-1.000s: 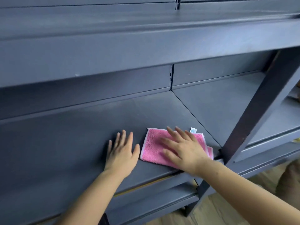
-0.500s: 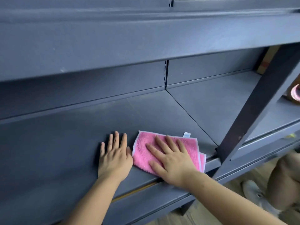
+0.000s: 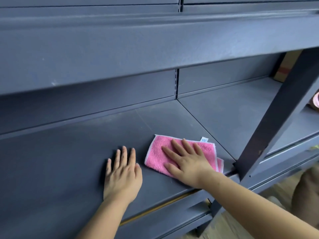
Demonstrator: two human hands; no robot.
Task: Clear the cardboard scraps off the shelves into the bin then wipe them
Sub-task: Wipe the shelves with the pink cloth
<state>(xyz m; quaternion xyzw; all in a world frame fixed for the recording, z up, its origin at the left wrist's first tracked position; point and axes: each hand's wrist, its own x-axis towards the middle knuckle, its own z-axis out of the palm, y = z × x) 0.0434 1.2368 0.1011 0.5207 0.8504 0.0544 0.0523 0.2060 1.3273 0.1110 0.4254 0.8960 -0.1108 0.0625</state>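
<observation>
Head view: wiping looks to be the step in hand. The right hand [image 3: 188, 163] presses the pink cloth [image 3: 156, 156] flat under straight, spread fingers. The left hand [image 3: 122, 175] rests flat, fingers straight, just beside it on the shelf [image 3: 69, 152]. The next move calls for steady pressure through a sweep.

Two hands [image 3: 122, 176] [image 3: 188, 167], one pink cloth [image 3: 155, 156].

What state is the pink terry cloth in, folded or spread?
Folded: the pink terry cloth shows a second layer beside the right hand.
</observation>
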